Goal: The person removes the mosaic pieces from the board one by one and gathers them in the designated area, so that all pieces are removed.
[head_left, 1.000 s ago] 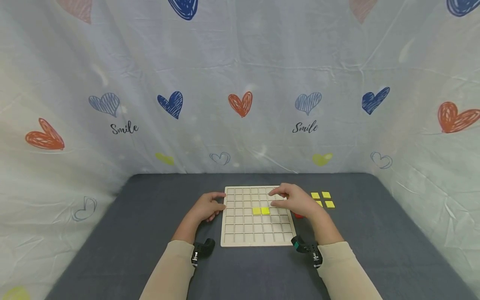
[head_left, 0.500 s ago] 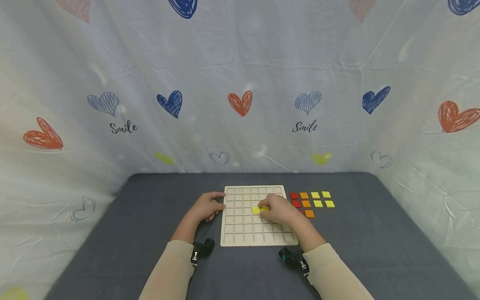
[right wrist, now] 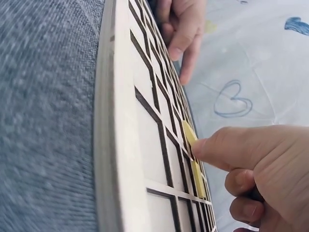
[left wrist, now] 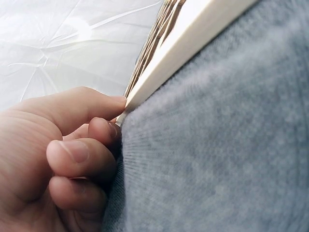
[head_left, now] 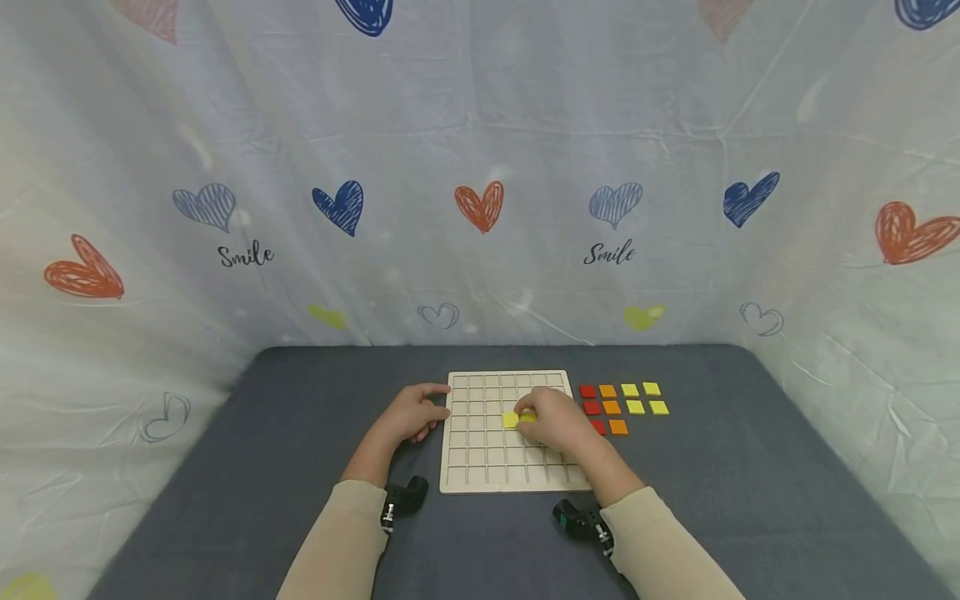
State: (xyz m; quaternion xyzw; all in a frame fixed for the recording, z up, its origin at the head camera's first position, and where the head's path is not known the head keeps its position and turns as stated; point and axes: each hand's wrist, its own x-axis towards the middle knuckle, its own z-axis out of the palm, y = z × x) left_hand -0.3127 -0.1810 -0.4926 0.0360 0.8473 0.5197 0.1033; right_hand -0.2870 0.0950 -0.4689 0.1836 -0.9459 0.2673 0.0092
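A pale wooden grid board [head_left: 480,458] lies on the dark grey cloth in front of me. My left hand [head_left: 408,414] rests at its left side, thumb and forefinger tips at the edge, the other fingers loosely bent. Over the middle of the board is my right hand [head_left: 558,421]; its thumb and forefinger pinch a square yellow tile [head_left: 528,417], partly covered by the fingers. Directly left of that tile sits a second yellow tile [head_left: 510,420]. In the right wrist view, the thumb tip is at the seam between the two, and the farther tile [right wrist: 189,129] looks slanted.
Right of the board lie loose tiles in columns: red tiles [head_left: 592,407], orange tiles [head_left: 611,407] and yellow tiles [head_left: 636,407]. A white curtain [head_left: 405,275] printed with hearts hangs behind the table [head_left: 322,375]. Black wrist cameras sit on both wrists.
My right hand has come left and down from above the board's right part onto the right-hand yellow tile, uncovering the red and orange tiles. The left hand has stayed in place.
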